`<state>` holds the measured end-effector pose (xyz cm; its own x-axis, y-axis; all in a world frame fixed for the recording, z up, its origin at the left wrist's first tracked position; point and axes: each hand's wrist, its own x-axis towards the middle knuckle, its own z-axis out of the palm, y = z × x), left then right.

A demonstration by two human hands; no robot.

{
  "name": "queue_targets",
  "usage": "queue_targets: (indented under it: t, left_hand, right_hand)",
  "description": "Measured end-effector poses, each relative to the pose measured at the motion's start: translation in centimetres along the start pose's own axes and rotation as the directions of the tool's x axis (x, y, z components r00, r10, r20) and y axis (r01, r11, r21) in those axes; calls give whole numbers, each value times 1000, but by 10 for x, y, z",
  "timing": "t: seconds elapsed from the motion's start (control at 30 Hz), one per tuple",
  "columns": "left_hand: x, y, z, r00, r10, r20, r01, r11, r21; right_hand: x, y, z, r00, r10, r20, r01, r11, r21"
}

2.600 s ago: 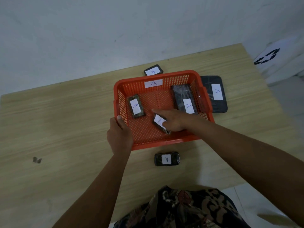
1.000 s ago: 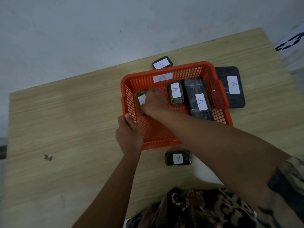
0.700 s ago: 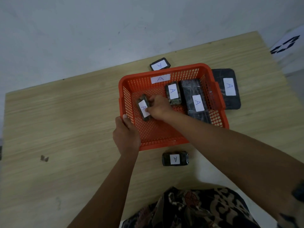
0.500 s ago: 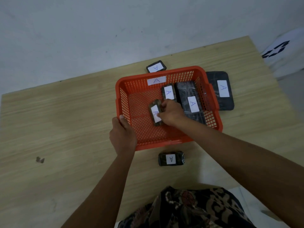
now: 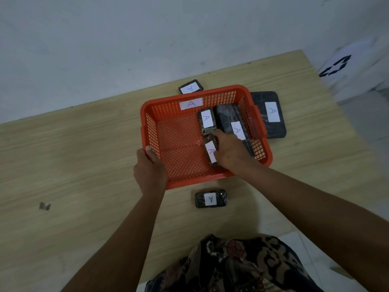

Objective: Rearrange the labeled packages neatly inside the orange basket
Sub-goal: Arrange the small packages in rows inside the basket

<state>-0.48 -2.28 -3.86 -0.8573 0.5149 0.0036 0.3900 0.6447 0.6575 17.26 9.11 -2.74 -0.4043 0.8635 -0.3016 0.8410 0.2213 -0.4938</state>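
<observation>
Basically, worktop [image 5: 84, 165] carries the orange basket [image 5: 212, 179]; left hand [image 5: 149, 171] grips its near-left rim, fingers clenched on it. Inside, long package [image 5: 228, 119] lies by the right wall w/ a small package [image 5: 206, 121] beside it. Right hand [image 5: 230, 152], fingers grasping a second small package [image 5: 210, 151], sets it just behind. Risk: it lands skewed or nudges its neighbour, since the gap is tight.
</observation>
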Motion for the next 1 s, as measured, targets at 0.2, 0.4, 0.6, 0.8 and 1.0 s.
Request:
queue_targets:
  t: [0.2,0.4,0.6,0.8,1.0]
  left_hand:
    - [-2,1,0,1000,-17,6,18,1000,-13]
    - [-2,1,-1,1000,-19,14,19,1000,-6]
    - [-4,2,-2,1000,-4,13,4,1000,-3]
    - [-2,-2,0,1000,-2,15,2,1000,-4]
    - [0,-6,2,1000,11,28,-11,1000,-11]
  right_hand:
    - [-11,-6,5,985,-151,-77,124,951,-285]
    - [-7,-8,6,981,-189,33,187,909,-373]
    - [-9,-7,12,980,-190,-53,162,929,-332]
    - [-45,-3,-5,814,-504,-288,510,858,-60]
    - [-106,15,21,656,-729,-195,683,684,-258]
